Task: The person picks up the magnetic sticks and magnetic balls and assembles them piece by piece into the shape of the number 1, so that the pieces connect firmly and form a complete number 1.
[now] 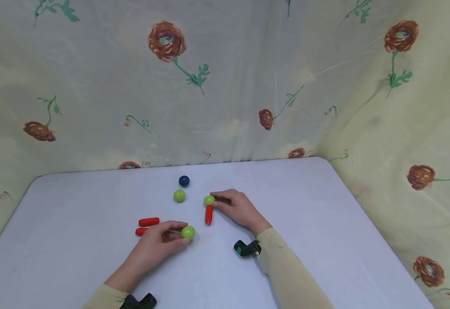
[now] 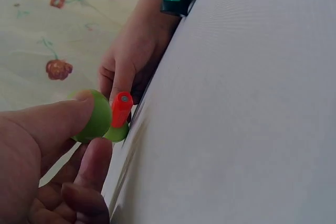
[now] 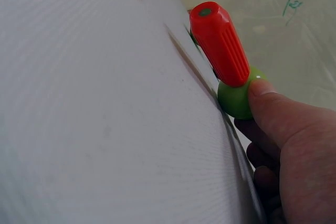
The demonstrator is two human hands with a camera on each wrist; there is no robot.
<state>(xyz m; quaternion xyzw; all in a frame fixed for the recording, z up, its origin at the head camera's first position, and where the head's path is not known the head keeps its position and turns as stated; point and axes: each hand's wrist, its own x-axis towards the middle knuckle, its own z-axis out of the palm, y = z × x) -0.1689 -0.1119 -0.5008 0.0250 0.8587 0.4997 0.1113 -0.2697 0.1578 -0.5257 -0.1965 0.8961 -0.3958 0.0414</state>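
My left hand (image 1: pixel 152 249) pinches a green ball (image 1: pixel 188 233) between thumb and fingers over the near middle of the table. With thumb and fingers, my right hand (image 1: pixel 237 209) grips another green ball (image 1: pixel 209 200). A red rod (image 1: pixel 208 215) with ridged sides extends from that ball toward me. In the right wrist view the rod (image 3: pixel 220 45) shows a small dark spot in its end, and its other end meets the ball (image 3: pixel 235 100). Two more red rods (image 1: pixel 149 222) lie beside my left hand, which partly hides the nearer one.
A third green ball (image 1: pixel 179 195) and a dark blue ball (image 1: pixel 184 181) sit farther back on the white table (image 1: pixel 298 206). Behind the table and on its right hangs a flowered cloth (image 1: pixel 225 86). A black device (image 1: pixel 248 248) is at my right wrist.
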